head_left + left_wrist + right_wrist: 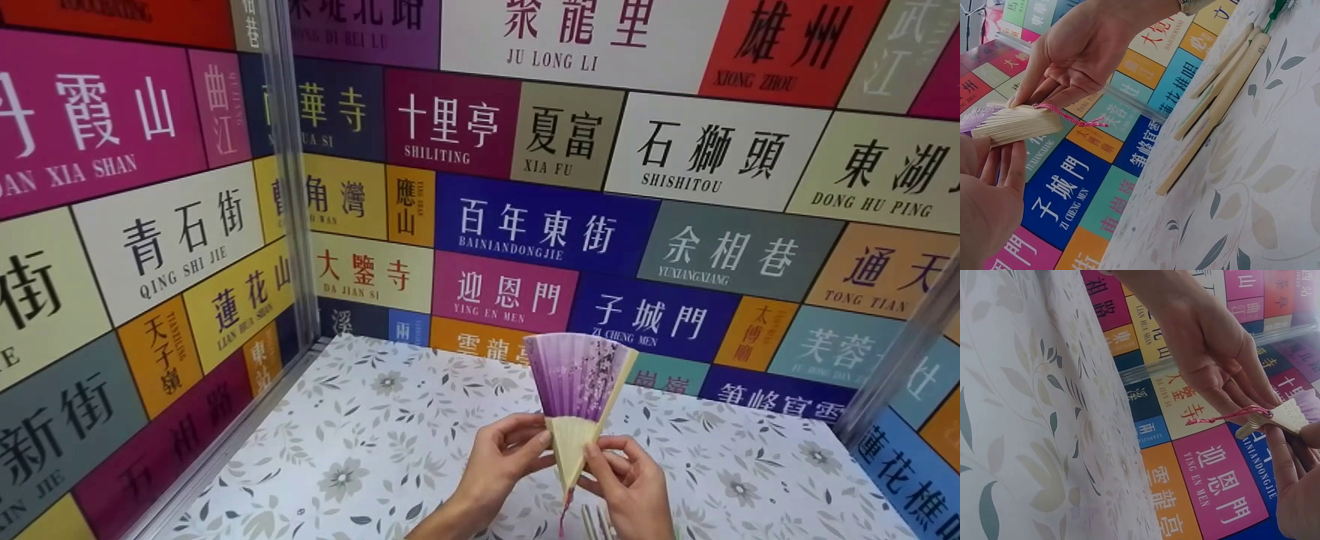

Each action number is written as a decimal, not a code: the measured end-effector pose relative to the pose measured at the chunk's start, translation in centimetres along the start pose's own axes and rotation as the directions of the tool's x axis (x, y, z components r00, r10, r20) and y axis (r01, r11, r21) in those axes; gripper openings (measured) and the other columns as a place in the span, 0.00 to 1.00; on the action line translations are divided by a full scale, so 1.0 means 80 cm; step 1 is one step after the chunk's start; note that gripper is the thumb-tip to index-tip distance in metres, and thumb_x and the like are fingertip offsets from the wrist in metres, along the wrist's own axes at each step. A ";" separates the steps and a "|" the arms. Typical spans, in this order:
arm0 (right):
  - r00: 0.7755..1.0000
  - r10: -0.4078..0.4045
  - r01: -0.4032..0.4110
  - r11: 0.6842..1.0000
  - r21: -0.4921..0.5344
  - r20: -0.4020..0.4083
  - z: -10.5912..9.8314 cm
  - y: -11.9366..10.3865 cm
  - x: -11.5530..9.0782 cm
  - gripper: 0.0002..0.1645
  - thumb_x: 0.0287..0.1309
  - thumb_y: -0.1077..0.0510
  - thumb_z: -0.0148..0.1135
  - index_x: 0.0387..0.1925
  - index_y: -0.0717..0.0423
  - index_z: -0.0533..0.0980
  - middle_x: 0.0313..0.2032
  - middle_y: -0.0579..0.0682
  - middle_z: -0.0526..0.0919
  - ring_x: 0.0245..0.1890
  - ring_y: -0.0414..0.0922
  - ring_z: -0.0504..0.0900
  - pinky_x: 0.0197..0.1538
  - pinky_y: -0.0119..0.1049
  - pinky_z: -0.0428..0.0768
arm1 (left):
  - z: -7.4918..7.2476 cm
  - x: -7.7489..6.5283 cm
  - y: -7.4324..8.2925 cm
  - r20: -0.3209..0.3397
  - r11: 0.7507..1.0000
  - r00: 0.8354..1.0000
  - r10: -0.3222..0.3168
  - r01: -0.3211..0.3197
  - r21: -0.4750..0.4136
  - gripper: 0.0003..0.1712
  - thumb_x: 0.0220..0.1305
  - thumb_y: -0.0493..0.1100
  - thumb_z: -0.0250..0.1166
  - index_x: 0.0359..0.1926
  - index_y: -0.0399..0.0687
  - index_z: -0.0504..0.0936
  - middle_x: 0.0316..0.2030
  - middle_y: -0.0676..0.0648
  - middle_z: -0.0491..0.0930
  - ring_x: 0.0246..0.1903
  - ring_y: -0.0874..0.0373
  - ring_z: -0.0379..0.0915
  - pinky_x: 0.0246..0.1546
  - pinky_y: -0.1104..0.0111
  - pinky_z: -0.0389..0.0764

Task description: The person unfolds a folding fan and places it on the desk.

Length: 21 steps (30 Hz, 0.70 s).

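A purple folding fan (577, 379) with pale wooden ribs and a dark blossom pattern stands upright, partly spread, above the table. My left hand (499, 465) pinches its left side at the ribs. On the other side, my right hand (630, 476) pinches the ribs along the right edge. From the pivot end hangs a pink tassel cord (1075, 115), seen in the left wrist view. Below the hands lies another folding fan (1224, 98), its light wooden sticks slightly apart and a green cord (1276, 12) at one end. The right wrist view shows the held fan's ribs (1278, 419) between both hands' fingers.
A white tablecloth (300, 465) with grey flowers and leaves covers the table. Panels (540, 225) with coloured place-name blocks rise behind it and on both sides. Clear corner strips (296, 187) join the panels at the table's edges.
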State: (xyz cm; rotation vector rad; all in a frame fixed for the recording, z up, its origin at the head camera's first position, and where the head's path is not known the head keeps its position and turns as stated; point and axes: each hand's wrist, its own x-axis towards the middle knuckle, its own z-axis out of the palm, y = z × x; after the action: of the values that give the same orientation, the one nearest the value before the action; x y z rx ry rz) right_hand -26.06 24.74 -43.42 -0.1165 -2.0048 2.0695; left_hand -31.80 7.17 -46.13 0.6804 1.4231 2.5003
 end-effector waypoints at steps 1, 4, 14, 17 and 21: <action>1.000 -0.001 0.001 1.000 0.003 0.004 0.000 0.000 0.000 0.19 0.68 0.56 0.64 0.48 0.67 0.70 0.42 0.62 0.89 0.42 0.50 0.90 0.46 0.45 0.90 | 0.000 0.000 0.000 -0.004 1.000 1.000 -0.001 0.001 0.000 0.20 0.68 0.38 0.66 0.57 0.32 0.78 0.52 0.35 0.83 0.52 0.46 0.84 0.55 0.54 0.86; 1.000 -0.007 0.007 1.000 0.017 0.015 0.000 0.002 0.000 0.19 0.69 0.56 0.62 0.49 0.67 0.68 0.44 0.63 0.88 0.43 0.49 0.90 0.47 0.45 0.90 | 0.000 0.000 0.000 -0.012 1.000 1.000 0.000 0.000 0.000 0.21 0.68 0.38 0.66 0.58 0.32 0.77 0.51 0.35 0.84 0.51 0.47 0.84 0.54 0.54 0.86; 1.000 0.004 -0.005 0.998 0.059 0.030 -0.001 0.004 0.002 0.17 0.72 0.56 0.58 0.50 0.65 0.66 0.47 0.65 0.87 0.44 0.47 0.89 0.49 0.44 0.89 | 0.000 0.001 -0.001 -0.018 1.000 1.000 0.000 -0.001 -0.019 0.21 0.68 0.37 0.67 0.58 0.31 0.76 0.51 0.35 0.84 0.51 0.47 0.84 0.55 0.54 0.86; 0.999 0.010 -0.012 0.997 0.073 0.034 -0.001 0.004 0.002 0.18 0.72 0.55 0.58 0.51 0.65 0.66 0.48 0.65 0.86 0.45 0.47 0.89 0.50 0.44 0.89 | -0.001 0.001 -0.001 -0.019 1.000 1.000 -0.006 0.006 -0.028 0.21 0.68 0.38 0.67 0.58 0.32 0.76 0.51 0.35 0.84 0.52 0.47 0.84 0.55 0.54 0.86; 0.999 0.011 -0.014 0.997 0.077 0.037 -0.001 0.004 0.002 0.19 0.73 0.54 0.57 0.51 0.65 0.65 0.49 0.66 0.85 0.46 0.47 0.89 0.50 0.44 0.89 | -0.001 0.001 -0.001 -0.025 0.999 1.000 -0.019 0.018 -0.034 0.21 0.67 0.39 0.67 0.58 0.33 0.77 0.51 0.37 0.84 0.52 0.47 0.83 0.55 0.53 0.86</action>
State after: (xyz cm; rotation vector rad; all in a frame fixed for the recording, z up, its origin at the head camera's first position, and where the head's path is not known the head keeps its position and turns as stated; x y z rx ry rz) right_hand -26.24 24.86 -43.73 -0.0772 -1.9461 2.1697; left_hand -31.94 7.17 -46.25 0.6285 1.3861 2.5221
